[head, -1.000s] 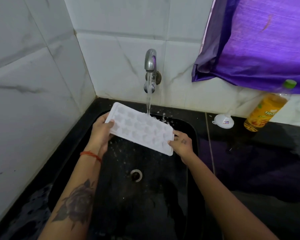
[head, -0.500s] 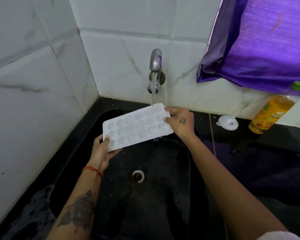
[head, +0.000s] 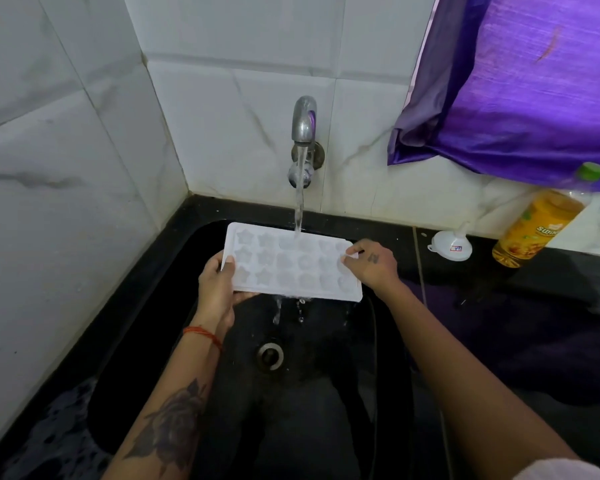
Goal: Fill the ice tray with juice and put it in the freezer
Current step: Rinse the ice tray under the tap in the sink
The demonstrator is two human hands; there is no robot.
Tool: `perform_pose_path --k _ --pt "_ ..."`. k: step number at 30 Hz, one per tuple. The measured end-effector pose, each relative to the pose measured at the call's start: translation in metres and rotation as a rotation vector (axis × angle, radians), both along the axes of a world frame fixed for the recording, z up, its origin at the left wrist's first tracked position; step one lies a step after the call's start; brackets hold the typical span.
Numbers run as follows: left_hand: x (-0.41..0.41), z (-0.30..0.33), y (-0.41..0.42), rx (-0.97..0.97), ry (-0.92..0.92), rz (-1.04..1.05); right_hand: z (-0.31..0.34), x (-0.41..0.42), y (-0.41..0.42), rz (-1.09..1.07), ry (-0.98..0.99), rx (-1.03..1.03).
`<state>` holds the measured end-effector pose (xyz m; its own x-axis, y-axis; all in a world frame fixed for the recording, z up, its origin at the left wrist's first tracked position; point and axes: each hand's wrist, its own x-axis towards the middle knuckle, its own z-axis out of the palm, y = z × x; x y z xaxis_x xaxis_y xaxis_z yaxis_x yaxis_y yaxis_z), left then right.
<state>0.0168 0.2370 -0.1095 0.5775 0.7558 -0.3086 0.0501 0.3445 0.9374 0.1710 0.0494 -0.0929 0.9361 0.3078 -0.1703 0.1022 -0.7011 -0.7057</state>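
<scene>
Rinsing looks like the step in hand: the white plastic ice tray with star-shaped moulds point(head: 291, 263) sits level over the black sink point(head: 187, 244) under the running steel tap point(head: 303, 121), left hand point(head: 217, 289) gripping one short end, right hand point(head: 371, 265) pinching the other. Next, I judge, drain it, then reach the orange juice bottle with green cap point(head: 541, 226) and small white funnel point(head: 449, 245) on the counter.

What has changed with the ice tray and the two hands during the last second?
The ice tray was turned from cavities-down to cavities-up and now lies nearly level under the tap, the stream hitting its far edge. The right hand shifted from the near corner to the right end. The left hand still grips the left end. Water keeps running; funnel and juice bottle stayed put.
</scene>
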Motion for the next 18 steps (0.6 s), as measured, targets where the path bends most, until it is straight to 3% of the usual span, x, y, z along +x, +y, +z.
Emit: perform_pose_path --k 4,8,10,14,18 --pt "-0.009 -0.006 0.004 -0.016 -0.001 0.049 0.035 0.011 0.049 0.067 -0.149 0.069" --pt "-0.013 -0.011 0.004 -0.037 0.008 0.041 0.077 0.026 0.111 -0.019 0.181 0.329" --pt "-0.015 -0.014 0.003 -0.042 0.013 0.033 0.091 0.035 0.132 -0.049 0.319 0.364" --pt "-0.016 -0.020 0.003 -0.055 -0.003 0.026 0.087 0.050 0.144 -0.040 0.220 0.277" --pt "-0.017 -0.025 0.004 -0.100 -0.013 0.048 0.077 0.058 0.144 -0.088 0.388 0.529"
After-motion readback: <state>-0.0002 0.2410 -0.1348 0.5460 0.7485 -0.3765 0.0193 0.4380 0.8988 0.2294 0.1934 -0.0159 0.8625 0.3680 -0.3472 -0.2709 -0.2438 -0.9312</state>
